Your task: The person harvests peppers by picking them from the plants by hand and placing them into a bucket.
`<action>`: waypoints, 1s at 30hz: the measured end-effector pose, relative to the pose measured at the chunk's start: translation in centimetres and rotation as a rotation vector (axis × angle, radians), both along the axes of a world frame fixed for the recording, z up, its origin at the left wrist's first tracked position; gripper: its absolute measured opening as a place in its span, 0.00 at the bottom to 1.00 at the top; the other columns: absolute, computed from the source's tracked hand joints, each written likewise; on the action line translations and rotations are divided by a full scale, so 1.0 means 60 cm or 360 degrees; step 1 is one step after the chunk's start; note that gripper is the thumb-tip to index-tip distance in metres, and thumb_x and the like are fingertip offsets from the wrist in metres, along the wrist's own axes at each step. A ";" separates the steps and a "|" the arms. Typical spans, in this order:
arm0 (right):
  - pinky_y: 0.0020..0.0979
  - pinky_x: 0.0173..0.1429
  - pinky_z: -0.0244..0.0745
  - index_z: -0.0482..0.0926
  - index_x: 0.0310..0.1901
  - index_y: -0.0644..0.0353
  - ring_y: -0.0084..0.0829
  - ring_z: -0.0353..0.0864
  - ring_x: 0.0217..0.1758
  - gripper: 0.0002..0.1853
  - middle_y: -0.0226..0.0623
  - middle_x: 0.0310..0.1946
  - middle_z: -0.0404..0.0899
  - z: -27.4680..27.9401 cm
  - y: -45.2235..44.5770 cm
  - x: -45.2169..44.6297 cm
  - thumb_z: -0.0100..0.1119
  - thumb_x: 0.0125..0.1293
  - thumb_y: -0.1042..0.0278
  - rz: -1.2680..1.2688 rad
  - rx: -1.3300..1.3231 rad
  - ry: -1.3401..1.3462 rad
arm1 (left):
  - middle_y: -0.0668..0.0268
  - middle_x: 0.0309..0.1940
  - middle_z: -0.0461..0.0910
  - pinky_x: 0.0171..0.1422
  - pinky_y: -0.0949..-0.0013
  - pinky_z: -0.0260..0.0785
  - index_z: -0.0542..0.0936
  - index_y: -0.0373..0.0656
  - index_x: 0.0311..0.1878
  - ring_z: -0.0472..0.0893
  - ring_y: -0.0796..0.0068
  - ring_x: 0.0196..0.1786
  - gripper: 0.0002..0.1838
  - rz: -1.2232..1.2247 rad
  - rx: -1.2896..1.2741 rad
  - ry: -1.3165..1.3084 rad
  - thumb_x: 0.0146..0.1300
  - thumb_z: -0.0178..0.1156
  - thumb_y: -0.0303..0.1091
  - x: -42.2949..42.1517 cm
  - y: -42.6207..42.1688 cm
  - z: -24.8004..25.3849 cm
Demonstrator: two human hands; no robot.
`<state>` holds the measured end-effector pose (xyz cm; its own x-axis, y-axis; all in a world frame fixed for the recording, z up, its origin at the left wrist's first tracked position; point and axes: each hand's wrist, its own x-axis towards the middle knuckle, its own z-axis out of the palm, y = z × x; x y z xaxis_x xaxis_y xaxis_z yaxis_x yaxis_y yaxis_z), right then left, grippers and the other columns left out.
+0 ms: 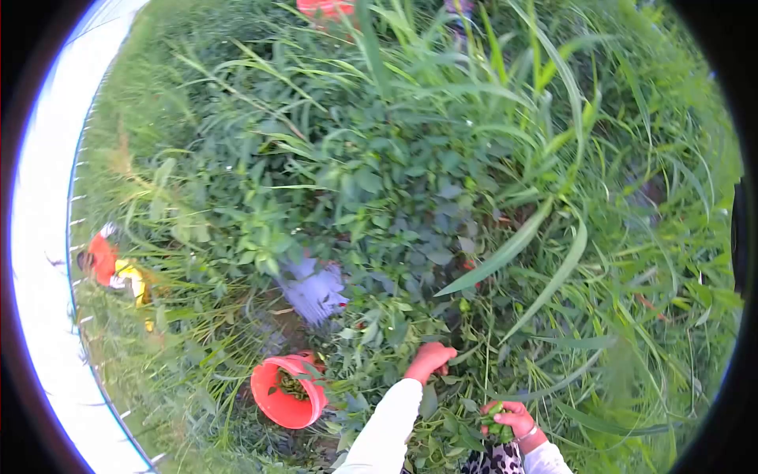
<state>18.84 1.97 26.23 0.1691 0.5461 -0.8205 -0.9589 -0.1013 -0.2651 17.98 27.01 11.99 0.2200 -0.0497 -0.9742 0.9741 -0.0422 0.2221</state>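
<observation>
My left hand [432, 362], in a white sleeve, reaches into the low leafy pepper plants [379, 324] with its fingers curled; whatever they grip is hidden. Lower and to the right, my right hand [515, 420] is closed around several green peppers [496, 425], whose ends stick out past the fingers. A band circles that wrist. To the left of my left arm, an orange-red bucket [276, 411] leans over with its mouth toward me, and small green peppers [294, 386] lie inside it.
Long grass blades [505, 253] arch over the plants ahead and on the right. A pale sheet-like patch [312, 291] shows on the ground. Another red bucket [325, 8] is at the top edge. A person in orange and yellow [114, 265] is among the plants at far left.
</observation>
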 end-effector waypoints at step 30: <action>0.40 0.29 0.76 0.74 0.37 0.68 0.42 0.78 0.25 0.17 0.46 0.36 0.76 0.221 0.207 -0.013 0.58 0.49 0.63 0.0526 0.0210 -0.0388 | 0.53 0.45 0.77 0.34 0.74 0.76 0.75 0.35 0.48 0.80 0.69 0.32 0.17 0.2451 -0.1076 -0.1277 0.64 0.48 0.38 -0.411 0.193 0.369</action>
<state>18.05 14.36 39.48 0.1478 0.7009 -0.6978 -0.7881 -0.3428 -0.5112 -6.65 38.60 34.11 0.7812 0.3289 -0.5306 -0.2680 0.9443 0.1908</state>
